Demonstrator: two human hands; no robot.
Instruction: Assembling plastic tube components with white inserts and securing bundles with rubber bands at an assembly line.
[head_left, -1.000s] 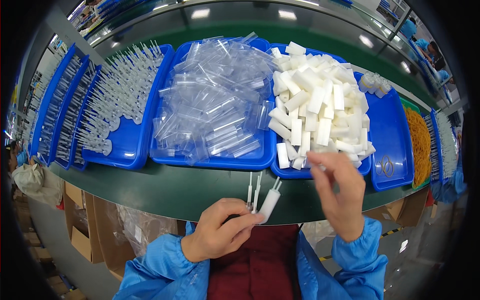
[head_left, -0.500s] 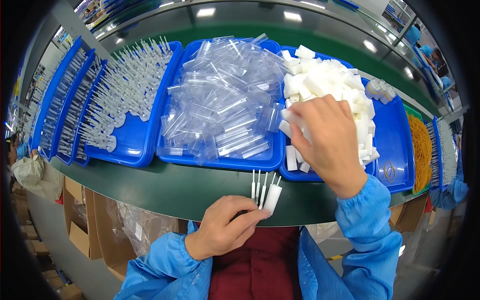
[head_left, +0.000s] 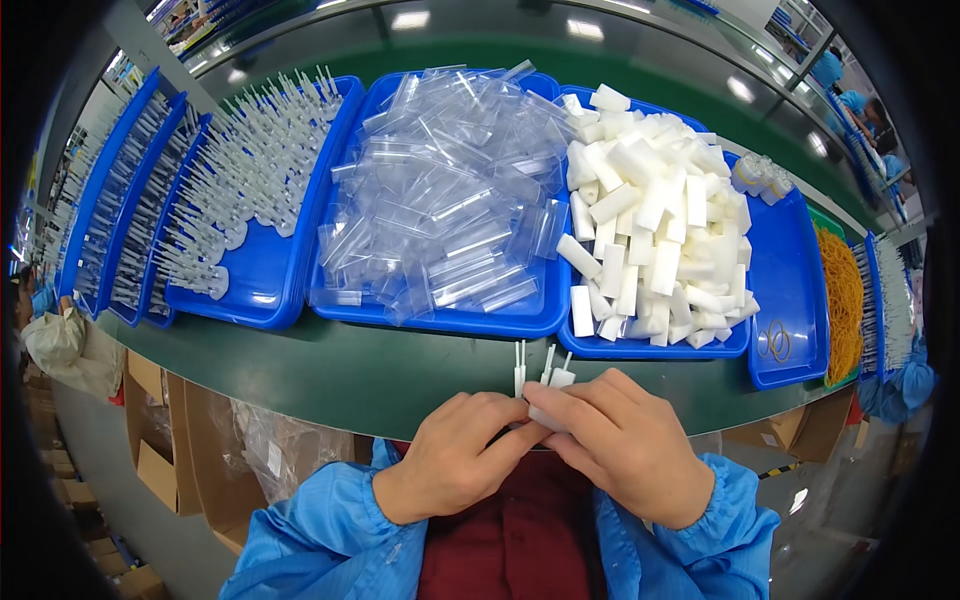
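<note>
Close to the table's near edge, my left hand point(head_left: 455, 455) pinches several thin white rods point(head_left: 520, 370), their tips pointing up and away from me. A white foam sleeve point(head_left: 562, 377) surrounds one of them, with the rod's tip showing above it. My right hand point(head_left: 630, 440) meets the left, its fingers closed on another white foam piece point(head_left: 546, 417). The fingers partly cover this piece, so I cannot tell whether it is around a rod. Beyond my hands, a blue tray holds a heap of similar white foam pieces point(head_left: 665, 215).
Clear plastic sleeves point(head_left: 440, 200) fill the middle blue tray. Racks of upright white rods point(head_left: 265, 160) stand at left. To the right are a blue tray point(head_left: 785, 300) with a few rubber bands and a pile of orange rubber bands point(head_left: 838, 300). Cardboard boxes point(head_left: 165, 440) stand below the table.
My right hand has left the foam heap and come down beside my left hand with a foam piece. The rods have shifted slightly in my left hand.
</note>
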